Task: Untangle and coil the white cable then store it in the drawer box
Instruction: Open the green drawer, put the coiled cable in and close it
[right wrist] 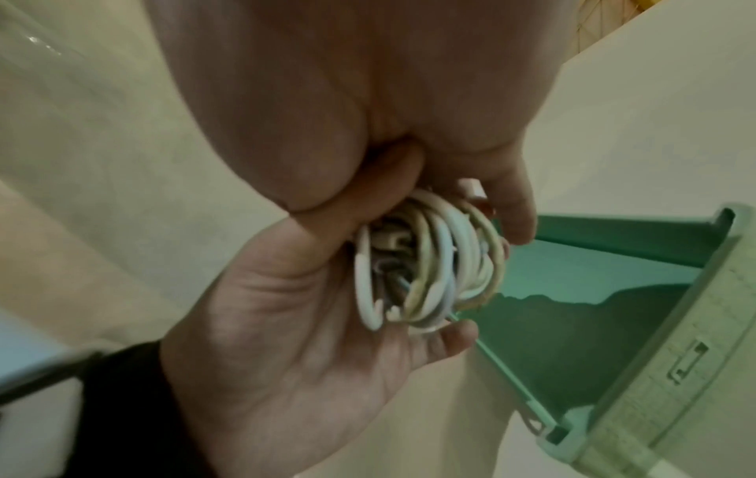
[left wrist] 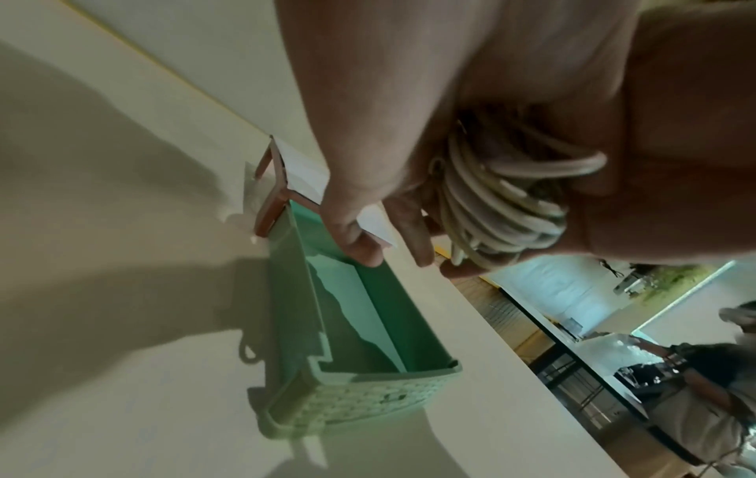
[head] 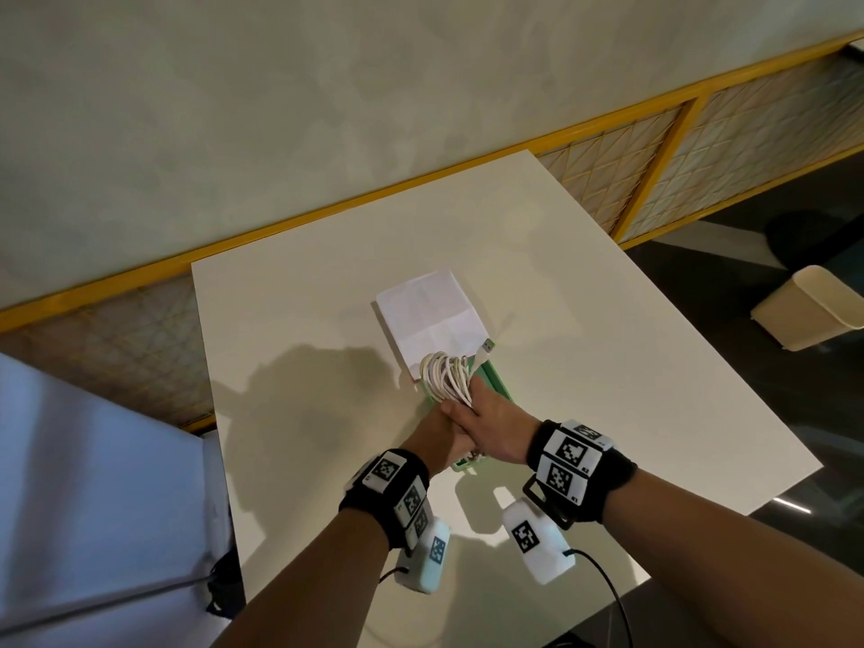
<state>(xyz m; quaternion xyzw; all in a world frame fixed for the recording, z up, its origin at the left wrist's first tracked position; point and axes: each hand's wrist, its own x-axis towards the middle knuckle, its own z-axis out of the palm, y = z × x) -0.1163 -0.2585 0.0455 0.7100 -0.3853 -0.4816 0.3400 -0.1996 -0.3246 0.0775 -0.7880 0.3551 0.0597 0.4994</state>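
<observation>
The white cable (head: pixel 446 374) is wound into a coil, its USB plug (head: pixel 486 347) sticking out to the upper right. Both hands hold the coil together just above the pulled-out green drawer (head: pixel 499 386) of the white box (head: pixel 428 315). My right hand (head: pixel 477 390) lies on top with fingers wrapped round the loops. My left hand (head: pixel 451 406) grips them from below and the left. In the right wrist view the cable (right wrist: pixel 425 268) sits between the right hand (right wrist: pixel 503 226) and the left hand's palm (right wrist: pixel 286 323). In the left wrist view the drawer (left wrist: pixel 368 323) is empty inside.
The box stands mid-table on a cream table (head: pixel 280 367), its woven-pattern drawer front (left wrist: pixel 360 401) toward me. A beige bin (head: pixel 813 311) is on the dark floor to the right. A wall with a yellow frame (head: pixel 327 212) runs behind the table.
</observation>
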